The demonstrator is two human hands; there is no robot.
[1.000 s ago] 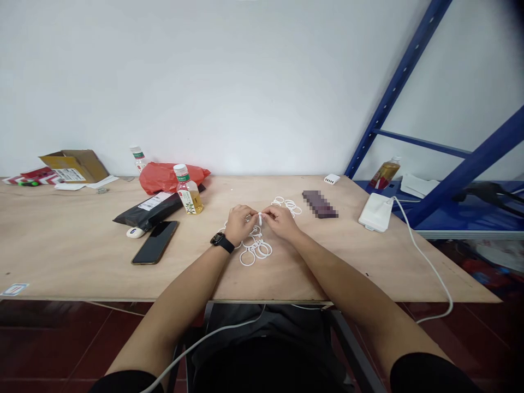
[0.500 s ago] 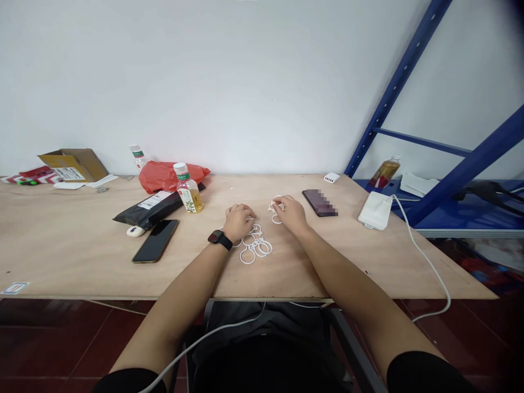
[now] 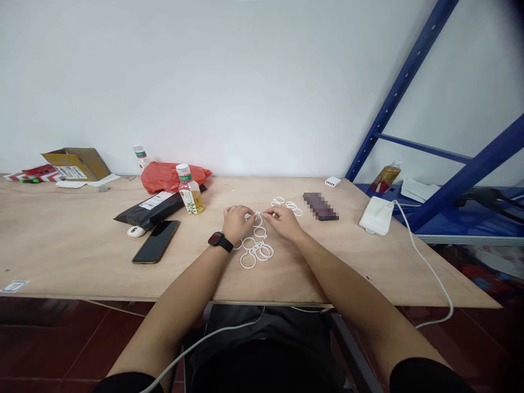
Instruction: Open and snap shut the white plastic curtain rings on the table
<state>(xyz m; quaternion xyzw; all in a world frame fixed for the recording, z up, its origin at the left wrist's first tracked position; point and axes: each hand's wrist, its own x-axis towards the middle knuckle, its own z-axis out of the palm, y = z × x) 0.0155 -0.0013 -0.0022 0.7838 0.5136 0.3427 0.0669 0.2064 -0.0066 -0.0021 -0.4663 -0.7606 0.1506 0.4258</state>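
My left hand, with a dark watch on its wrist, curls its fingers at the upper end of a group of white plastic rings with small eyelets, like curtain rings. A white ring is between my two hands, at the left fingertips. My right hand has thumb and forefinger pinched together at that ring's right side. Below them lie a single ring and several overlapping rings; part of the group is hidden by my left hand. More rings lie beyond my right hand.
Left of my hands are a phone, an earbud case, a black parcel, a drink bottle and a red bag. To the right are another phone, a white power bank with a cable, and a blue rack.
My right hand has moved left from the farther rings to the ring beside my left hand. Rings it was covering now show on the table. The view has shifted slightly.
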